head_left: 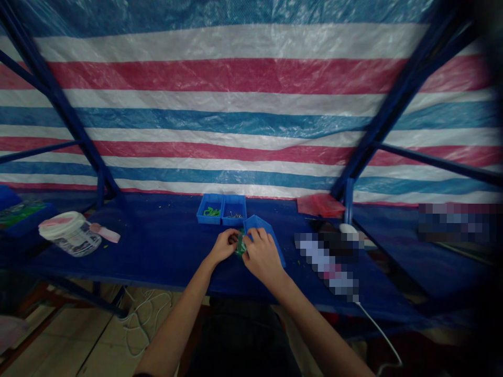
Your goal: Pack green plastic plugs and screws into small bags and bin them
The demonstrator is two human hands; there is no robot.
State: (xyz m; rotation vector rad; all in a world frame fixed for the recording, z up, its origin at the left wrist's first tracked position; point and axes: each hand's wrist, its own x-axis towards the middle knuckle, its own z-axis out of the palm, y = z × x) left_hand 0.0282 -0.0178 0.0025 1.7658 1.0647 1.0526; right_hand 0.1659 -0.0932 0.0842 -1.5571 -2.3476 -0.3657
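Note:
Both hands meet over the middle of the blue table, at a small green item (pixel 240 245) that looks partly like clear plastic; the fingers cover much of it. My left hand (pixel 225 246) pinches its left side with bent fingers. From the right, my right hand (pixel 260 253) has its fingers curled over the same item. A blue tray (pixel 278 245) lies tilted behind and beside my right hand, its inside largely hidden. Farther back stand two joined blue bins: the left bin (pixel 201 211) holds green pieces, the right bin (pixel 234 200) small metal parts.
A white tub (pixel 74 235) with a pinkish strap stands on the blue table (pixel 157 262) at left. Red plastic (pixel 322 206) lies at back right, near a pixelated object (pixel 328 267) with a white cable. Blue frame posts rise on both sides before a striped sheet.

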